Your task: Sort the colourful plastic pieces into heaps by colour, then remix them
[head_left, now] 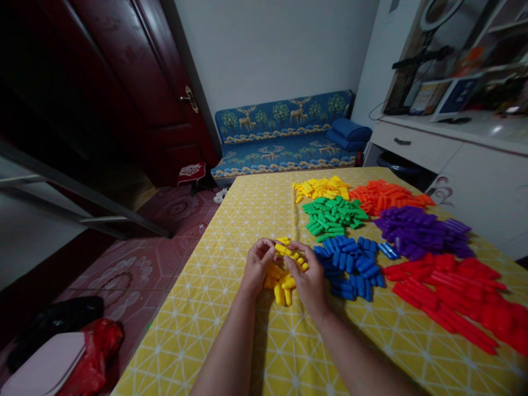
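Observation:
My left hand point(259, 264) and my right hand point(307, 275) meet above a small pile of yellow plastic pieces point(282, 291) near the middle of the table. Pinched between the fingertips of both hands is a short, rounded yellow plastic piece point(282, 250); its exact kind is not clear. More yellow pieces lie under and between the hands, partly hidden by the fingers. Just right of my right hand, a heap of blue plastic pieces point(350, 261) lies on the cloth.
Further heaps sit on the yellow patterned tablecloth point(198, 330): green point(334, 214), yellow point(322, 188), orange point(388, 195), purple point(421, 231) and red point(457, 294). Beyond the table stands a blue sofa point(280, 143). A white cabinet point(466, 170) is on the right.

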`<state>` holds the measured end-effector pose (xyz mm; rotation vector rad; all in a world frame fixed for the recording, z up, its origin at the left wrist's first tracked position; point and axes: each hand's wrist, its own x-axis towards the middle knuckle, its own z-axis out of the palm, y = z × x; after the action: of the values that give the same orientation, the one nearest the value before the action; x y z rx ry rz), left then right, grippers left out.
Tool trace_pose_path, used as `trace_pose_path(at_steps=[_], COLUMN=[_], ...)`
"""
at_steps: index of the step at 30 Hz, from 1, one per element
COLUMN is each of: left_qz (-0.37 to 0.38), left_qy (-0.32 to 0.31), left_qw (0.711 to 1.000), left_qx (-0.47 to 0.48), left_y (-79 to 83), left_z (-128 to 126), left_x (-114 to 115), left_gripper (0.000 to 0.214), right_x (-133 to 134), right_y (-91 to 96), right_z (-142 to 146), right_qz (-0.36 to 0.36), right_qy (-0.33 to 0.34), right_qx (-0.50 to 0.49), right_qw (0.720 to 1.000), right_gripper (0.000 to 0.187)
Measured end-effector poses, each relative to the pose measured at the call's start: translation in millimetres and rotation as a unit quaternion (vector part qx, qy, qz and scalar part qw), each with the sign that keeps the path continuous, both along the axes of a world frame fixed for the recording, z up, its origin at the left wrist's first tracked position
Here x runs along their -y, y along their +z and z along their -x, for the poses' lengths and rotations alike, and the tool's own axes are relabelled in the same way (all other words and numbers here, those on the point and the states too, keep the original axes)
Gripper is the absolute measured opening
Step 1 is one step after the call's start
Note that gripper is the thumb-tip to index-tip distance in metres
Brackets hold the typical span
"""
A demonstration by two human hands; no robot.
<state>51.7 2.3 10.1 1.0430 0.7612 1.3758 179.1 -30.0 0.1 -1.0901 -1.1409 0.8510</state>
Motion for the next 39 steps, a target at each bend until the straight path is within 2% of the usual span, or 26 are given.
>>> trace_pose_path(at_steps=[5, 11, 22, 31, 34, 39], left_qz=[0.015, 0.034, -0.030, -0.082, -0.082, -0.069], left_qy=[-0.018, -0.019, 0.014, 0.038, 0.041, 0.035], left_qw=[1.000, 0.999, 0.994, 0.978, 0.977, 0.985], left_qx=[0.012, -0.023, -0.100, -0.186, -0.195, -0.153], left_y=[-3.2, -2.7, -4.3, -1.6, -3.9, -9.3], left_z=[1.5, 2.1, 2.5, -0.8, -0.6, 0.9], left_x=[-0.6, 0.0, -1.8, 3.3, 2.3, -1.7], left_gripper=[0.028, 0.025, 0.021, 0.021, 0.022, 0.020], right_x=[-4.2, -2.9, -3.6, 0.4, 1.1, 1.2], right_y=[-4.1, -0.5, -3.4, 1.5, 3.8, 4.4], right_z=[-2.1, -5.8, -6.4, -6.3, -6.4, -5.5], right_qz=[-0.026, 0.020, 0.039, 0.103, 0.094, 0.026], right_qy=[-0.024, -0.049, -0.056, -0.025, -0.012, 0.034], right_qx=[0.060, 0.026, 0.005, -0.045, -0.045, -0.005], right_qw=[0.998, 0.998, 0.998, 0.993, 0.995, 0.999], right_gripper=[0.021, 0.030, 0.033, 0.037, 0.040, 0.040])
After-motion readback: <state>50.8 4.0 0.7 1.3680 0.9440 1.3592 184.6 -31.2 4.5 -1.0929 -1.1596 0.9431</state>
